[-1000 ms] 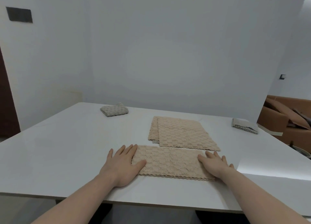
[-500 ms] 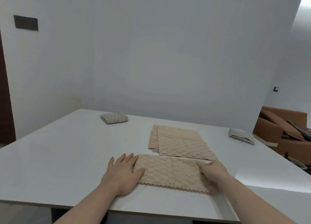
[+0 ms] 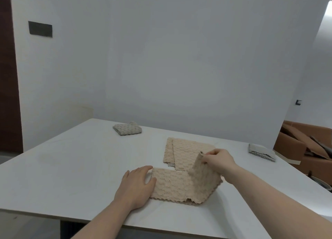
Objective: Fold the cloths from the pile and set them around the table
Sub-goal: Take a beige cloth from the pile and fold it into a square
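Head view: since a moment earlier the cloth's [image 3: 181, 184] right end had been pinched and lifted by the right hand [image 3: 218, 159], its left end pressed to the table [image 3: 71, 167] by the flat left hand [image 3: 137, 186], so a second fold was judged begun.

A plain, pale grey-white wall [image 3: 179, 59] fills most of the view behind a broad white table with a smooth matte top [image 3: 71, 167]. A small dark rectangular plate [image 3: 40, 28] is fixed high on the wall at left, beside a dark reddish-brown wooden door panel [image 3: 8, 77] along the left edge. On a farther wall at right sits a small dark switch [image 3: 298, 102], with brighter light falling from the upper right corner. Beyond the table's right edge stands a brown leather-look sofa [image 3: 296, 145] with loose cushions.
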